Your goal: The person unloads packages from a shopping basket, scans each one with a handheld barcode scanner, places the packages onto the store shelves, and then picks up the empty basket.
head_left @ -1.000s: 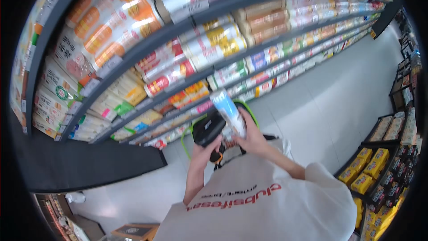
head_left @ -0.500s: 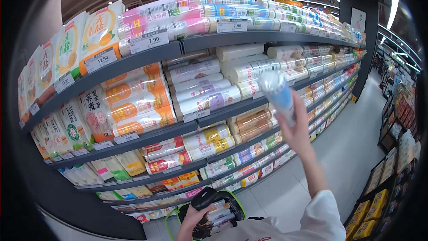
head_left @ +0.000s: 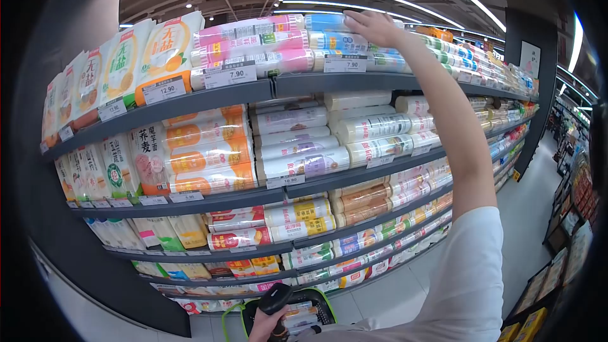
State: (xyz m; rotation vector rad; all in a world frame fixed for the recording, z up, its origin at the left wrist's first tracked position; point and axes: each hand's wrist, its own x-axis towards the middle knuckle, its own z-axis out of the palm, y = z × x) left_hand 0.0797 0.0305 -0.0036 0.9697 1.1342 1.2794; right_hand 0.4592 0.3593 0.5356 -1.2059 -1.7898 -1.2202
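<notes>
At the top shelf, my right hand (head_left: pixel 373 27) lies over the end of a blue cylindrical pack of dried noodles (head_left: pixel 326 23). Its fingers are stretched out and touch the top of the pack; the palm side is hidden. Below it is another light blue noodle pack (head_left: pixel 339 42), with pink noodle packs (head_left: pixel 253 44) to the left. Low in the view, my left hand (head_left: pixel 266 324) is closed around a black handle (head_left: pixel 275 299) above a black shopping basket with a green rim (head_left: pixel 326 307). Several noodle packs (head_left: pixel 301 318) lie in the basket.
The dark shelf unit (head_left: pixel 405 80) has several tiers of noodle packs, with price tags (head_left: pixel 345 64) along the edges. Upright bags (head_left: pixel 168 47) stand at the far left. A tiled aisle (head_left: pixel 532 209) runs along the right, past a display with yellow packs (head_left: pixel 532 324).
My right hand has gone up to the top shelf from mid-air, where it held a blue-wrapped noodle pack. The view has shifted slightly. My left hand stays closed on the black handle.
</notes>
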